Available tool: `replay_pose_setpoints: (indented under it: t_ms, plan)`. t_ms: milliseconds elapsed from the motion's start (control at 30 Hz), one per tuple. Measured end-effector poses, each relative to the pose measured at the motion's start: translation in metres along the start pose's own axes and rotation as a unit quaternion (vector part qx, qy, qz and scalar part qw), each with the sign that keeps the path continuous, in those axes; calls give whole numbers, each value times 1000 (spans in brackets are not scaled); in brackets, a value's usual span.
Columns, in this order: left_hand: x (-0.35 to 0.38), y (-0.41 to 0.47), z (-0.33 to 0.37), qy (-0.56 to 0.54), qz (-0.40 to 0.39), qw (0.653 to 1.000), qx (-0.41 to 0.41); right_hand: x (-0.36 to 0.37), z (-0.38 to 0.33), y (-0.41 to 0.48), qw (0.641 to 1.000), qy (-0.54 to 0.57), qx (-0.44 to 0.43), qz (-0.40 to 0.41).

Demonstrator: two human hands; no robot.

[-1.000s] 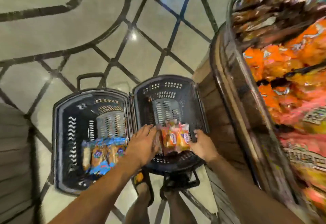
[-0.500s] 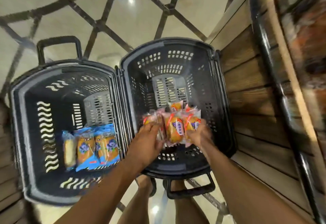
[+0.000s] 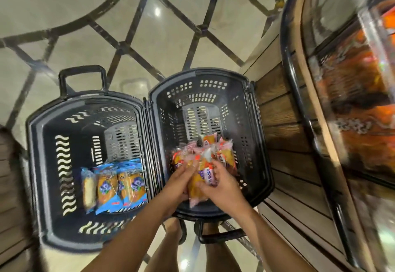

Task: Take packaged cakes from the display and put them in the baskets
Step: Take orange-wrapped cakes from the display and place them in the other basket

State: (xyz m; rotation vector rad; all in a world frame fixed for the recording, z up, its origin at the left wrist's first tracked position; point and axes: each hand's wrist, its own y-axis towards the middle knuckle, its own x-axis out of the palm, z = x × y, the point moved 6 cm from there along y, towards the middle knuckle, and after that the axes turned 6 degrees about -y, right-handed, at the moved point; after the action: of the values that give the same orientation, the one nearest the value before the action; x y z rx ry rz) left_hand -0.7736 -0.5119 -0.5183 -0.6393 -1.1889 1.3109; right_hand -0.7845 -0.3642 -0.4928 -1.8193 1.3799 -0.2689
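Presently our left hand [image 3: 178, 184] and right hand [image 3: 223, 188] clasp pink-and-orange plastic-wrapped cakes [image 3: 197, 186] inside the black perforated plastic basket [image 3: 248, 126]; we judge slippery wrappers may spill over its rim.

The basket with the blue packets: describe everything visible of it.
Dark plastic basket, open-topped, upright on the pale floor. Its walls carry wavy slots, and the bottom is a lighter slotted grid. A looped handle sticks out at the far end. Blue packets lie side by side on the bottom at the near end. The second basket stands right beside it.
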Motion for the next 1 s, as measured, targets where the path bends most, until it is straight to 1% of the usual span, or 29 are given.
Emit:
replay_pose_setpoints:
  t_ms: [67,133,167,200,233,300,400,500,667,767,900,1000]
  plan:
    - [-10,-3,-2,-20,3,1000,18,13,-2,1,998,50,3,-37]
    - [-25,-5,-4,-18,23,999,42,19,7,12,994,95,36,-36]
    - [-34,-5,-6,-20,36,998,46,20,17,21,993,98,56,-16]
    - [-44,-5,-9,-23,47,998,46,19,27,32,994,84,69,15]
    - [-53,-5,-12,-29,53,997,47,17,39,43,995,42,77,48]
    - [-65,-8,-17,-52,50,996,43,16,57,63,990,-41,112,81]
    - [-77,-12,-17,-44,52,996,59,21,76,86,976,-107,175,78]
    - [-84,-13,-14,-23,60,995,76,28,84,101,964,-137,218,64]
    - [-95,-12,-17,-14,87,993,76,31,95,117,959,-154,230,66]
    - [-94,-12,-17,-20,90,993,72,28,96,115,956,-159,239,63]
    - [-85,-22,-13,-21,97,993,69,17,90,97,954,-130,255,83]
    - [-73,-41,-3,-21,104,991,79,0,75,76,958,-112,244,104]
